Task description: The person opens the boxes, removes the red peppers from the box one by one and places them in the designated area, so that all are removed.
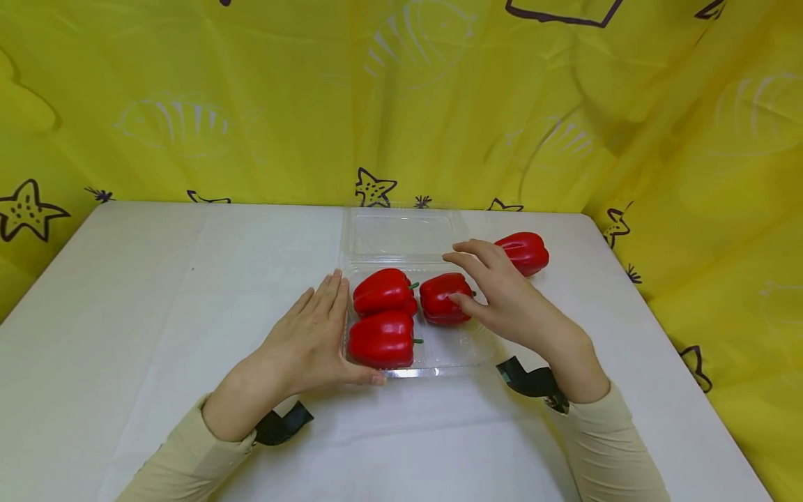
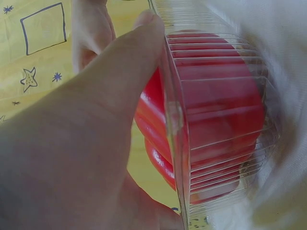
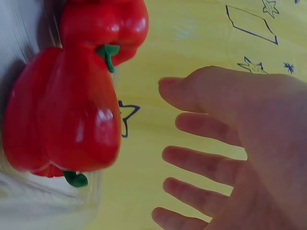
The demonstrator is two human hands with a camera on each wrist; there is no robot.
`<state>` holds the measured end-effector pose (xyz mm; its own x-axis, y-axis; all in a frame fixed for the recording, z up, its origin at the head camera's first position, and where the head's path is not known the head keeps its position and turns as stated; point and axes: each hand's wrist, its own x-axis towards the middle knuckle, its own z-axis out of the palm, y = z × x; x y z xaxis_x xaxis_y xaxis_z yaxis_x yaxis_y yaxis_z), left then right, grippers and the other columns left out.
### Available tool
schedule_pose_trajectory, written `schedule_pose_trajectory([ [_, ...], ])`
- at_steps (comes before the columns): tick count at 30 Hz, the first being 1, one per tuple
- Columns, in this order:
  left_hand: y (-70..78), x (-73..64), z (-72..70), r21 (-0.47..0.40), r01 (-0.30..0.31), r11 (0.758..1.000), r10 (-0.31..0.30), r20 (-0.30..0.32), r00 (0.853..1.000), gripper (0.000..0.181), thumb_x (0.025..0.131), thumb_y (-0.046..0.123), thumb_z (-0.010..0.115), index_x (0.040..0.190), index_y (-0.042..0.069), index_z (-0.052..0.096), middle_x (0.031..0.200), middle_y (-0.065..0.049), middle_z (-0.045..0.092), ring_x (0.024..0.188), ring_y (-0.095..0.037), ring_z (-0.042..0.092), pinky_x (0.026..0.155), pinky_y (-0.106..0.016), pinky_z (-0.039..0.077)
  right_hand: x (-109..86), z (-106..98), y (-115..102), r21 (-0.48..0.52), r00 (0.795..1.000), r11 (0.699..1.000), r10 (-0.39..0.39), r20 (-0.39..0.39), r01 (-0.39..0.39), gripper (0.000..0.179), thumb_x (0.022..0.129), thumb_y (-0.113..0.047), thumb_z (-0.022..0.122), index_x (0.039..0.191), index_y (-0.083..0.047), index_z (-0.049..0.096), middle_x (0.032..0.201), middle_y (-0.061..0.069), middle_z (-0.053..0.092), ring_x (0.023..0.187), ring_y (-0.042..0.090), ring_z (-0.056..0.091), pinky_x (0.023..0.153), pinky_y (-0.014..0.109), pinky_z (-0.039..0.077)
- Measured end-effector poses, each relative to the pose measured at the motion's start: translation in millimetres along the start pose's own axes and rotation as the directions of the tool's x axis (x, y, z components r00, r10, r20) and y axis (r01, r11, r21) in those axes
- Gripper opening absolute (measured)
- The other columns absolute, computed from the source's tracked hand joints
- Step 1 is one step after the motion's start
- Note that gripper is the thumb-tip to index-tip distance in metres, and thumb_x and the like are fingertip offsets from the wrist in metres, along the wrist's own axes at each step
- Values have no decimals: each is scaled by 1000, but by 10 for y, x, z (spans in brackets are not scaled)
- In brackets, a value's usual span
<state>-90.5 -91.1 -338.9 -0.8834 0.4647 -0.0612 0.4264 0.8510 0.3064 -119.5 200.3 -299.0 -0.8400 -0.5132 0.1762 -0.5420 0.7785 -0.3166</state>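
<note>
A clear plastic clamshell box (image 1: pixel 439 348) lies with its lid (image 1: pixel 401 233) folded back, away from me. Two red bell peppers (image 1: pixel 384 339) sit along its left side, one behind the other. Another bell pepper (image 1: pixel 439 303) rests to their right in the box, green stem toward the right. My left hand (image 1: pixel 307 335) lies along the box's left wall with straight fingers, its thumb at the front rim. Above the right pepper hovers my right hand (image 1: pixel 502 289), fingers spread and apart from the pepper in the right wrist view. A further bell pepper (image 1: pixel 525 252) lies partly hidden behind it.
The box and the loose pepper stand on a white-covered table (image 1: pixel 157 300). Behind and at the right hangs a yellow curtain (image 1: pixel 282 104) printed with fish and starfish. Dark straps (image 1: pixel 533 380) show at both wrists.
</note>
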Motion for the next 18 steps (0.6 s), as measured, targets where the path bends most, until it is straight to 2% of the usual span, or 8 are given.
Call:
schedule_pose_trajectory([
  [8,9,5,-1,-3,5,1000,-5,11,1000,135,64,81,70,154,-7,22,164,-23,18,152,-39,19,122,-56,22,19,98,-30,15,997,999,-31,67,30,53,88,-14,74,136,-6,56,143,16,49,134,33,44,102,49,52],
  [18,5,2,0,4,2,1000,-2,6,1000,134,64,81,70,154,-7,22,163,-23,19,152,-38,19,122,-55,22,13,163,-57,4,986,1000,-13,166,13,55,85,-14,77,135,-4,57,141,17,51,132,35,46,99,48,54],
])
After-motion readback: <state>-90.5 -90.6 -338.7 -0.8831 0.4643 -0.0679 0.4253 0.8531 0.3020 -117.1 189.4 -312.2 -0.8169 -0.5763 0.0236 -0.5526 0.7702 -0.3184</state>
